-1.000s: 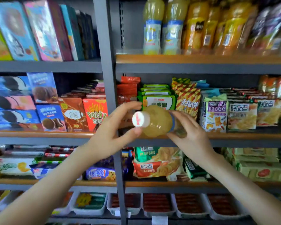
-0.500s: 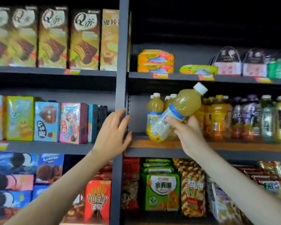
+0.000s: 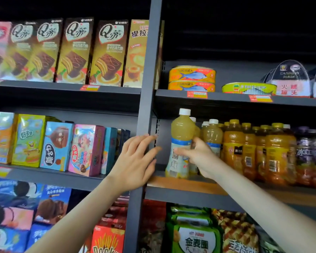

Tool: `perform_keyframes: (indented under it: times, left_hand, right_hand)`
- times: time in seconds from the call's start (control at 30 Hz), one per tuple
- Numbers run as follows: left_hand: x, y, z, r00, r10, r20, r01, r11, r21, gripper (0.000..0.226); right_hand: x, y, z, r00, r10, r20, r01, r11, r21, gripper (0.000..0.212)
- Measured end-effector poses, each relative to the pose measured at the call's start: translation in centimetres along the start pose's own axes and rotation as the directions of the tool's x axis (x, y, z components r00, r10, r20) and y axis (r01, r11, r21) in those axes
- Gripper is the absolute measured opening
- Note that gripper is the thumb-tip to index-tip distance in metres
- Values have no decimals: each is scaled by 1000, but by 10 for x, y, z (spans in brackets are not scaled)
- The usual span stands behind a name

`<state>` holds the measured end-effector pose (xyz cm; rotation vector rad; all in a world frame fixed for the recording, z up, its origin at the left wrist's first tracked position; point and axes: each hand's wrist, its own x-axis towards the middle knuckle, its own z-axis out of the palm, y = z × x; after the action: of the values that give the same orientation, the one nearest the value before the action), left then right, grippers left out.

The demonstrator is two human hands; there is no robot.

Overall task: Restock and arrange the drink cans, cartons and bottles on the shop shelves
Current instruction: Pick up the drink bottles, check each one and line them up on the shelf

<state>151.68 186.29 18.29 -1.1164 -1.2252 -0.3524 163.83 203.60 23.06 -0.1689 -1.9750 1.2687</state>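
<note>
Half a second earlier the pale yellow juice bottle (image 3: pixel 180 143) had been tilted in the air, cap up and to the right, in front of the drinks row; now I saw it standing upright at the left end of the wooden shelf (image 3: pixel 182 183), its base down on the board or very nearly so, I could not tell which. The view had also moved closer to the shelf. The left hand had barely shifted from the post.

My right hand (image 3: pixel 199 157) was wrapped around the bottle's white and blue label, thumb across the front, the other fingers curled around the far side and mostly hidden. The grip was closed on the bottle at about mid-height. Just behind and to the right stood more pale yellow bottles (image 3: pixel 212 137) of the same sort, then a row of orange juice bottles (image 3: pixel 252 150), with dark purple bottles (image 3: pixel 310 152) further right.

My left hand (image 3: pixel 135 161) held nothing. Its fingers were loosely spread and slightly bent, lying across the grey upright post (image 3: pixel 148 70), fingertips (image 3: pixel 153 136) reaching past its right edge; whether the palm pressed the post I could not tell.

Both forearms rose from the bottom of the view, the right one stretched long from the lower right corner, the left one angled up from the lower left.
</note>
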Motion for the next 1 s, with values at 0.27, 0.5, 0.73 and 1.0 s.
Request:
perform_keyframes:
  times: [0.27, 0.5, 0.73, 1.0]
  left_hand:
    - [13, -7, -14, 998, -52, 24, 51, 997, 58, 42]
    - [16, -29, -17, 994, 30, 104, -36, 998, 52, 50]
    - [15, -31, -11, 994, 36, 101, -34, 999, -26, 50]
    - [13, -31, -6, 996, 37, 76, -28, 994, -108, 45]
  right_hand:
    - [9, -4, 9, 999, -38, -7, 32, 916, -399, 74]
    - [-15, -16, 0, 858, -262, 441, 472, 66, -879, 120]
    - [17, -6, 13, 841, -119, 528, 529, -21, -848, 85]
    - [49, 14, 34, 853, -56, 519, 498, -206, -842, 93]
